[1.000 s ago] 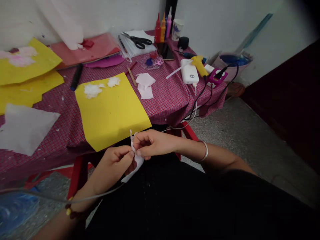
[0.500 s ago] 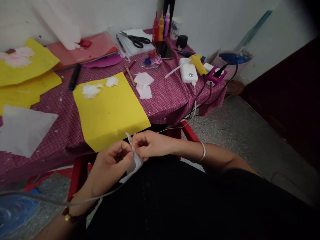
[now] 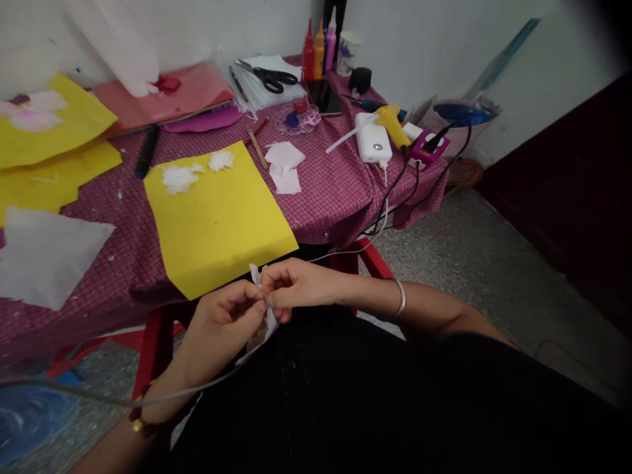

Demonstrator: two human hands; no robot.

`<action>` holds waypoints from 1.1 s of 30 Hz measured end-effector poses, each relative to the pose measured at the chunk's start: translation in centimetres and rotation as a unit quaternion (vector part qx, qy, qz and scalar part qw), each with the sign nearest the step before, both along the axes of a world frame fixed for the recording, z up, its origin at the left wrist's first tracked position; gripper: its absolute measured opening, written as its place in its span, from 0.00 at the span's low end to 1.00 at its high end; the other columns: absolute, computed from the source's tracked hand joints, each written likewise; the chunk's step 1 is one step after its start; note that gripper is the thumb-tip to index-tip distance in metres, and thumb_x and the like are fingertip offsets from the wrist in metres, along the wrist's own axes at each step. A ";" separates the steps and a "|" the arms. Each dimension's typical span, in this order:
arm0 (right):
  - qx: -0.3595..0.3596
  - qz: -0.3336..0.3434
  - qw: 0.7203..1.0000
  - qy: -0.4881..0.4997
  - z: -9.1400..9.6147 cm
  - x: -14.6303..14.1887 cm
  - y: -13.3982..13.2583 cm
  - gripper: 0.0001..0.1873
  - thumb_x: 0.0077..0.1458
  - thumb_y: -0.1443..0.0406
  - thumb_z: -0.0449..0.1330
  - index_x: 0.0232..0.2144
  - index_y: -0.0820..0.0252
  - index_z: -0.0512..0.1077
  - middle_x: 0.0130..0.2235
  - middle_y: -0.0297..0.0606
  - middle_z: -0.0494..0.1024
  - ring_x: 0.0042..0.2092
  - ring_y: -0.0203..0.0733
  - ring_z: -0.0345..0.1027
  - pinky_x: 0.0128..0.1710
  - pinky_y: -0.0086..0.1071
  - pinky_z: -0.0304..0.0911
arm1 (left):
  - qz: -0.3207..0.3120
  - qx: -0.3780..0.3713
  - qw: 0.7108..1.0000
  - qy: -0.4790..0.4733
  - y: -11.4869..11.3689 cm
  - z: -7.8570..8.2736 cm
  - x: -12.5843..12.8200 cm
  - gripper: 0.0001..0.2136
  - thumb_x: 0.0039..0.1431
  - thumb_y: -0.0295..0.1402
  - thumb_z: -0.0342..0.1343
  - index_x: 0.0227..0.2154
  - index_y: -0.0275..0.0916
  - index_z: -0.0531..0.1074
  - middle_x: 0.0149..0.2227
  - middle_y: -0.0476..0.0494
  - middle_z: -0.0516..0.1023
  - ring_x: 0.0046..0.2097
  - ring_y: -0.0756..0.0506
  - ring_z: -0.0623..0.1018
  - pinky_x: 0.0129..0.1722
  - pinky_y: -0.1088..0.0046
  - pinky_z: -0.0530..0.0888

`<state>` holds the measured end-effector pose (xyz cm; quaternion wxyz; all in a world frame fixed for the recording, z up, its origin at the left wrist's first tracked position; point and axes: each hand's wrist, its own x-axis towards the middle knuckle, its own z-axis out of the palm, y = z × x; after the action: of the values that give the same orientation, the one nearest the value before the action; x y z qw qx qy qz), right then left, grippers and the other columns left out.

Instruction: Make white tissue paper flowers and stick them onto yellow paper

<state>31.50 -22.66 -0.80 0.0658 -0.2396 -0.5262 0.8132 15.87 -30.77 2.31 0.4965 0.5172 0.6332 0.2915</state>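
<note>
Between my two hands is a crumpled piece of thin white tissue paper (image 3: pixel 266 332), held above my lap just off the table's front edge. My left hand (image 3: pixel 230 322) pinches it between thumb and forefinger from the left. From the right, my right hand (image 3: pixel 291 286) pinches the same piece, the fingertips of both hands meeting; the fingers partly hide the paper. Just beyond them lies a yellow sheet (image 3: pixel 222 224) with two torn white tufts (image 3: pixel 180 178) near its far edge. Small white paper pieces (image 3: pixel 285 168) rest to its right, beside a short wooden stick (image 3: pixel 257 150).
On the checked tablecloth (image 3: pixel 336 191) are a black marker (image 3: pixel 147 151), scissors (image 3: pixel 270 79), paint bottles (image 3: pixel 308 56), a white power bank (image 3: pixel 372 139) and a yellow glue gun (image 3: pixel 392 125). A larger white sheet (image 3: pixel 54 257) lies left. A thin cable (image 3: pixel 118 399) crosses my left wrist.
My fingertips have drawn closer together on the tissue paper, and its upper end looks more crumpled. The things on the table have stayed where they were.
</note>
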 end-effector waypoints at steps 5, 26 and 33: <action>0.004 0.000 1.000 -0.005 0.2 -0.1 0.0 0.09 0.55 0.78 0.53 0.25 0.64 0.64 0.21 0.26 0.72 0.21 0.26 0.68 0.24 0.20 0.64 | -0.001 0.013 1.000 0.001 0.0 0.0 0.0 0.07 0.51 0.34 0.55 0.24 0.37 0.72 0.19 0.52 0.70 0.21 0.53 0.67 0.20 0.79 0.64; 0.031 -0.034 0.999 0.015 -0.7 -0.2 -0.4 0.10 0.52 0.78 0.54 0.24 0.63 0.62 0.20 0.24 0.70 0.21 0.25 0.67 0.23 0.19 0.63 | -0.007 0.041 0.998 0.038 0.0 -0.5 -0.4 0.06 0.52 0.33 0.54 0.23 0.38 0.72 0.20 0.51 0.73 0.22 0.52 0.68 0.22 0.78 0.64; 0.035 -0.018 0.999 -0.001 -0.5 -0.1 -0.1 0.11 0.57 0.68 0.60 0.26 0.63 0.62 0.21 0.27 0.70 0.21 0.28 0.67 0.23 0.21 0.63 | -0.032 0.052 0.997 0.049 -0.1 -0.8 -0.4 0.07 0.54 0.34 0.54 0.27 0.38 0.74 0.25 0.49 0.76 0.26 0.50 0.72 0.26 0.76 0.68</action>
<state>31.40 -22.79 -1.26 0.0883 -0.2480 -0.5500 0.7926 15.49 -30.84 1.55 0.4462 0.5757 0.6243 0.2823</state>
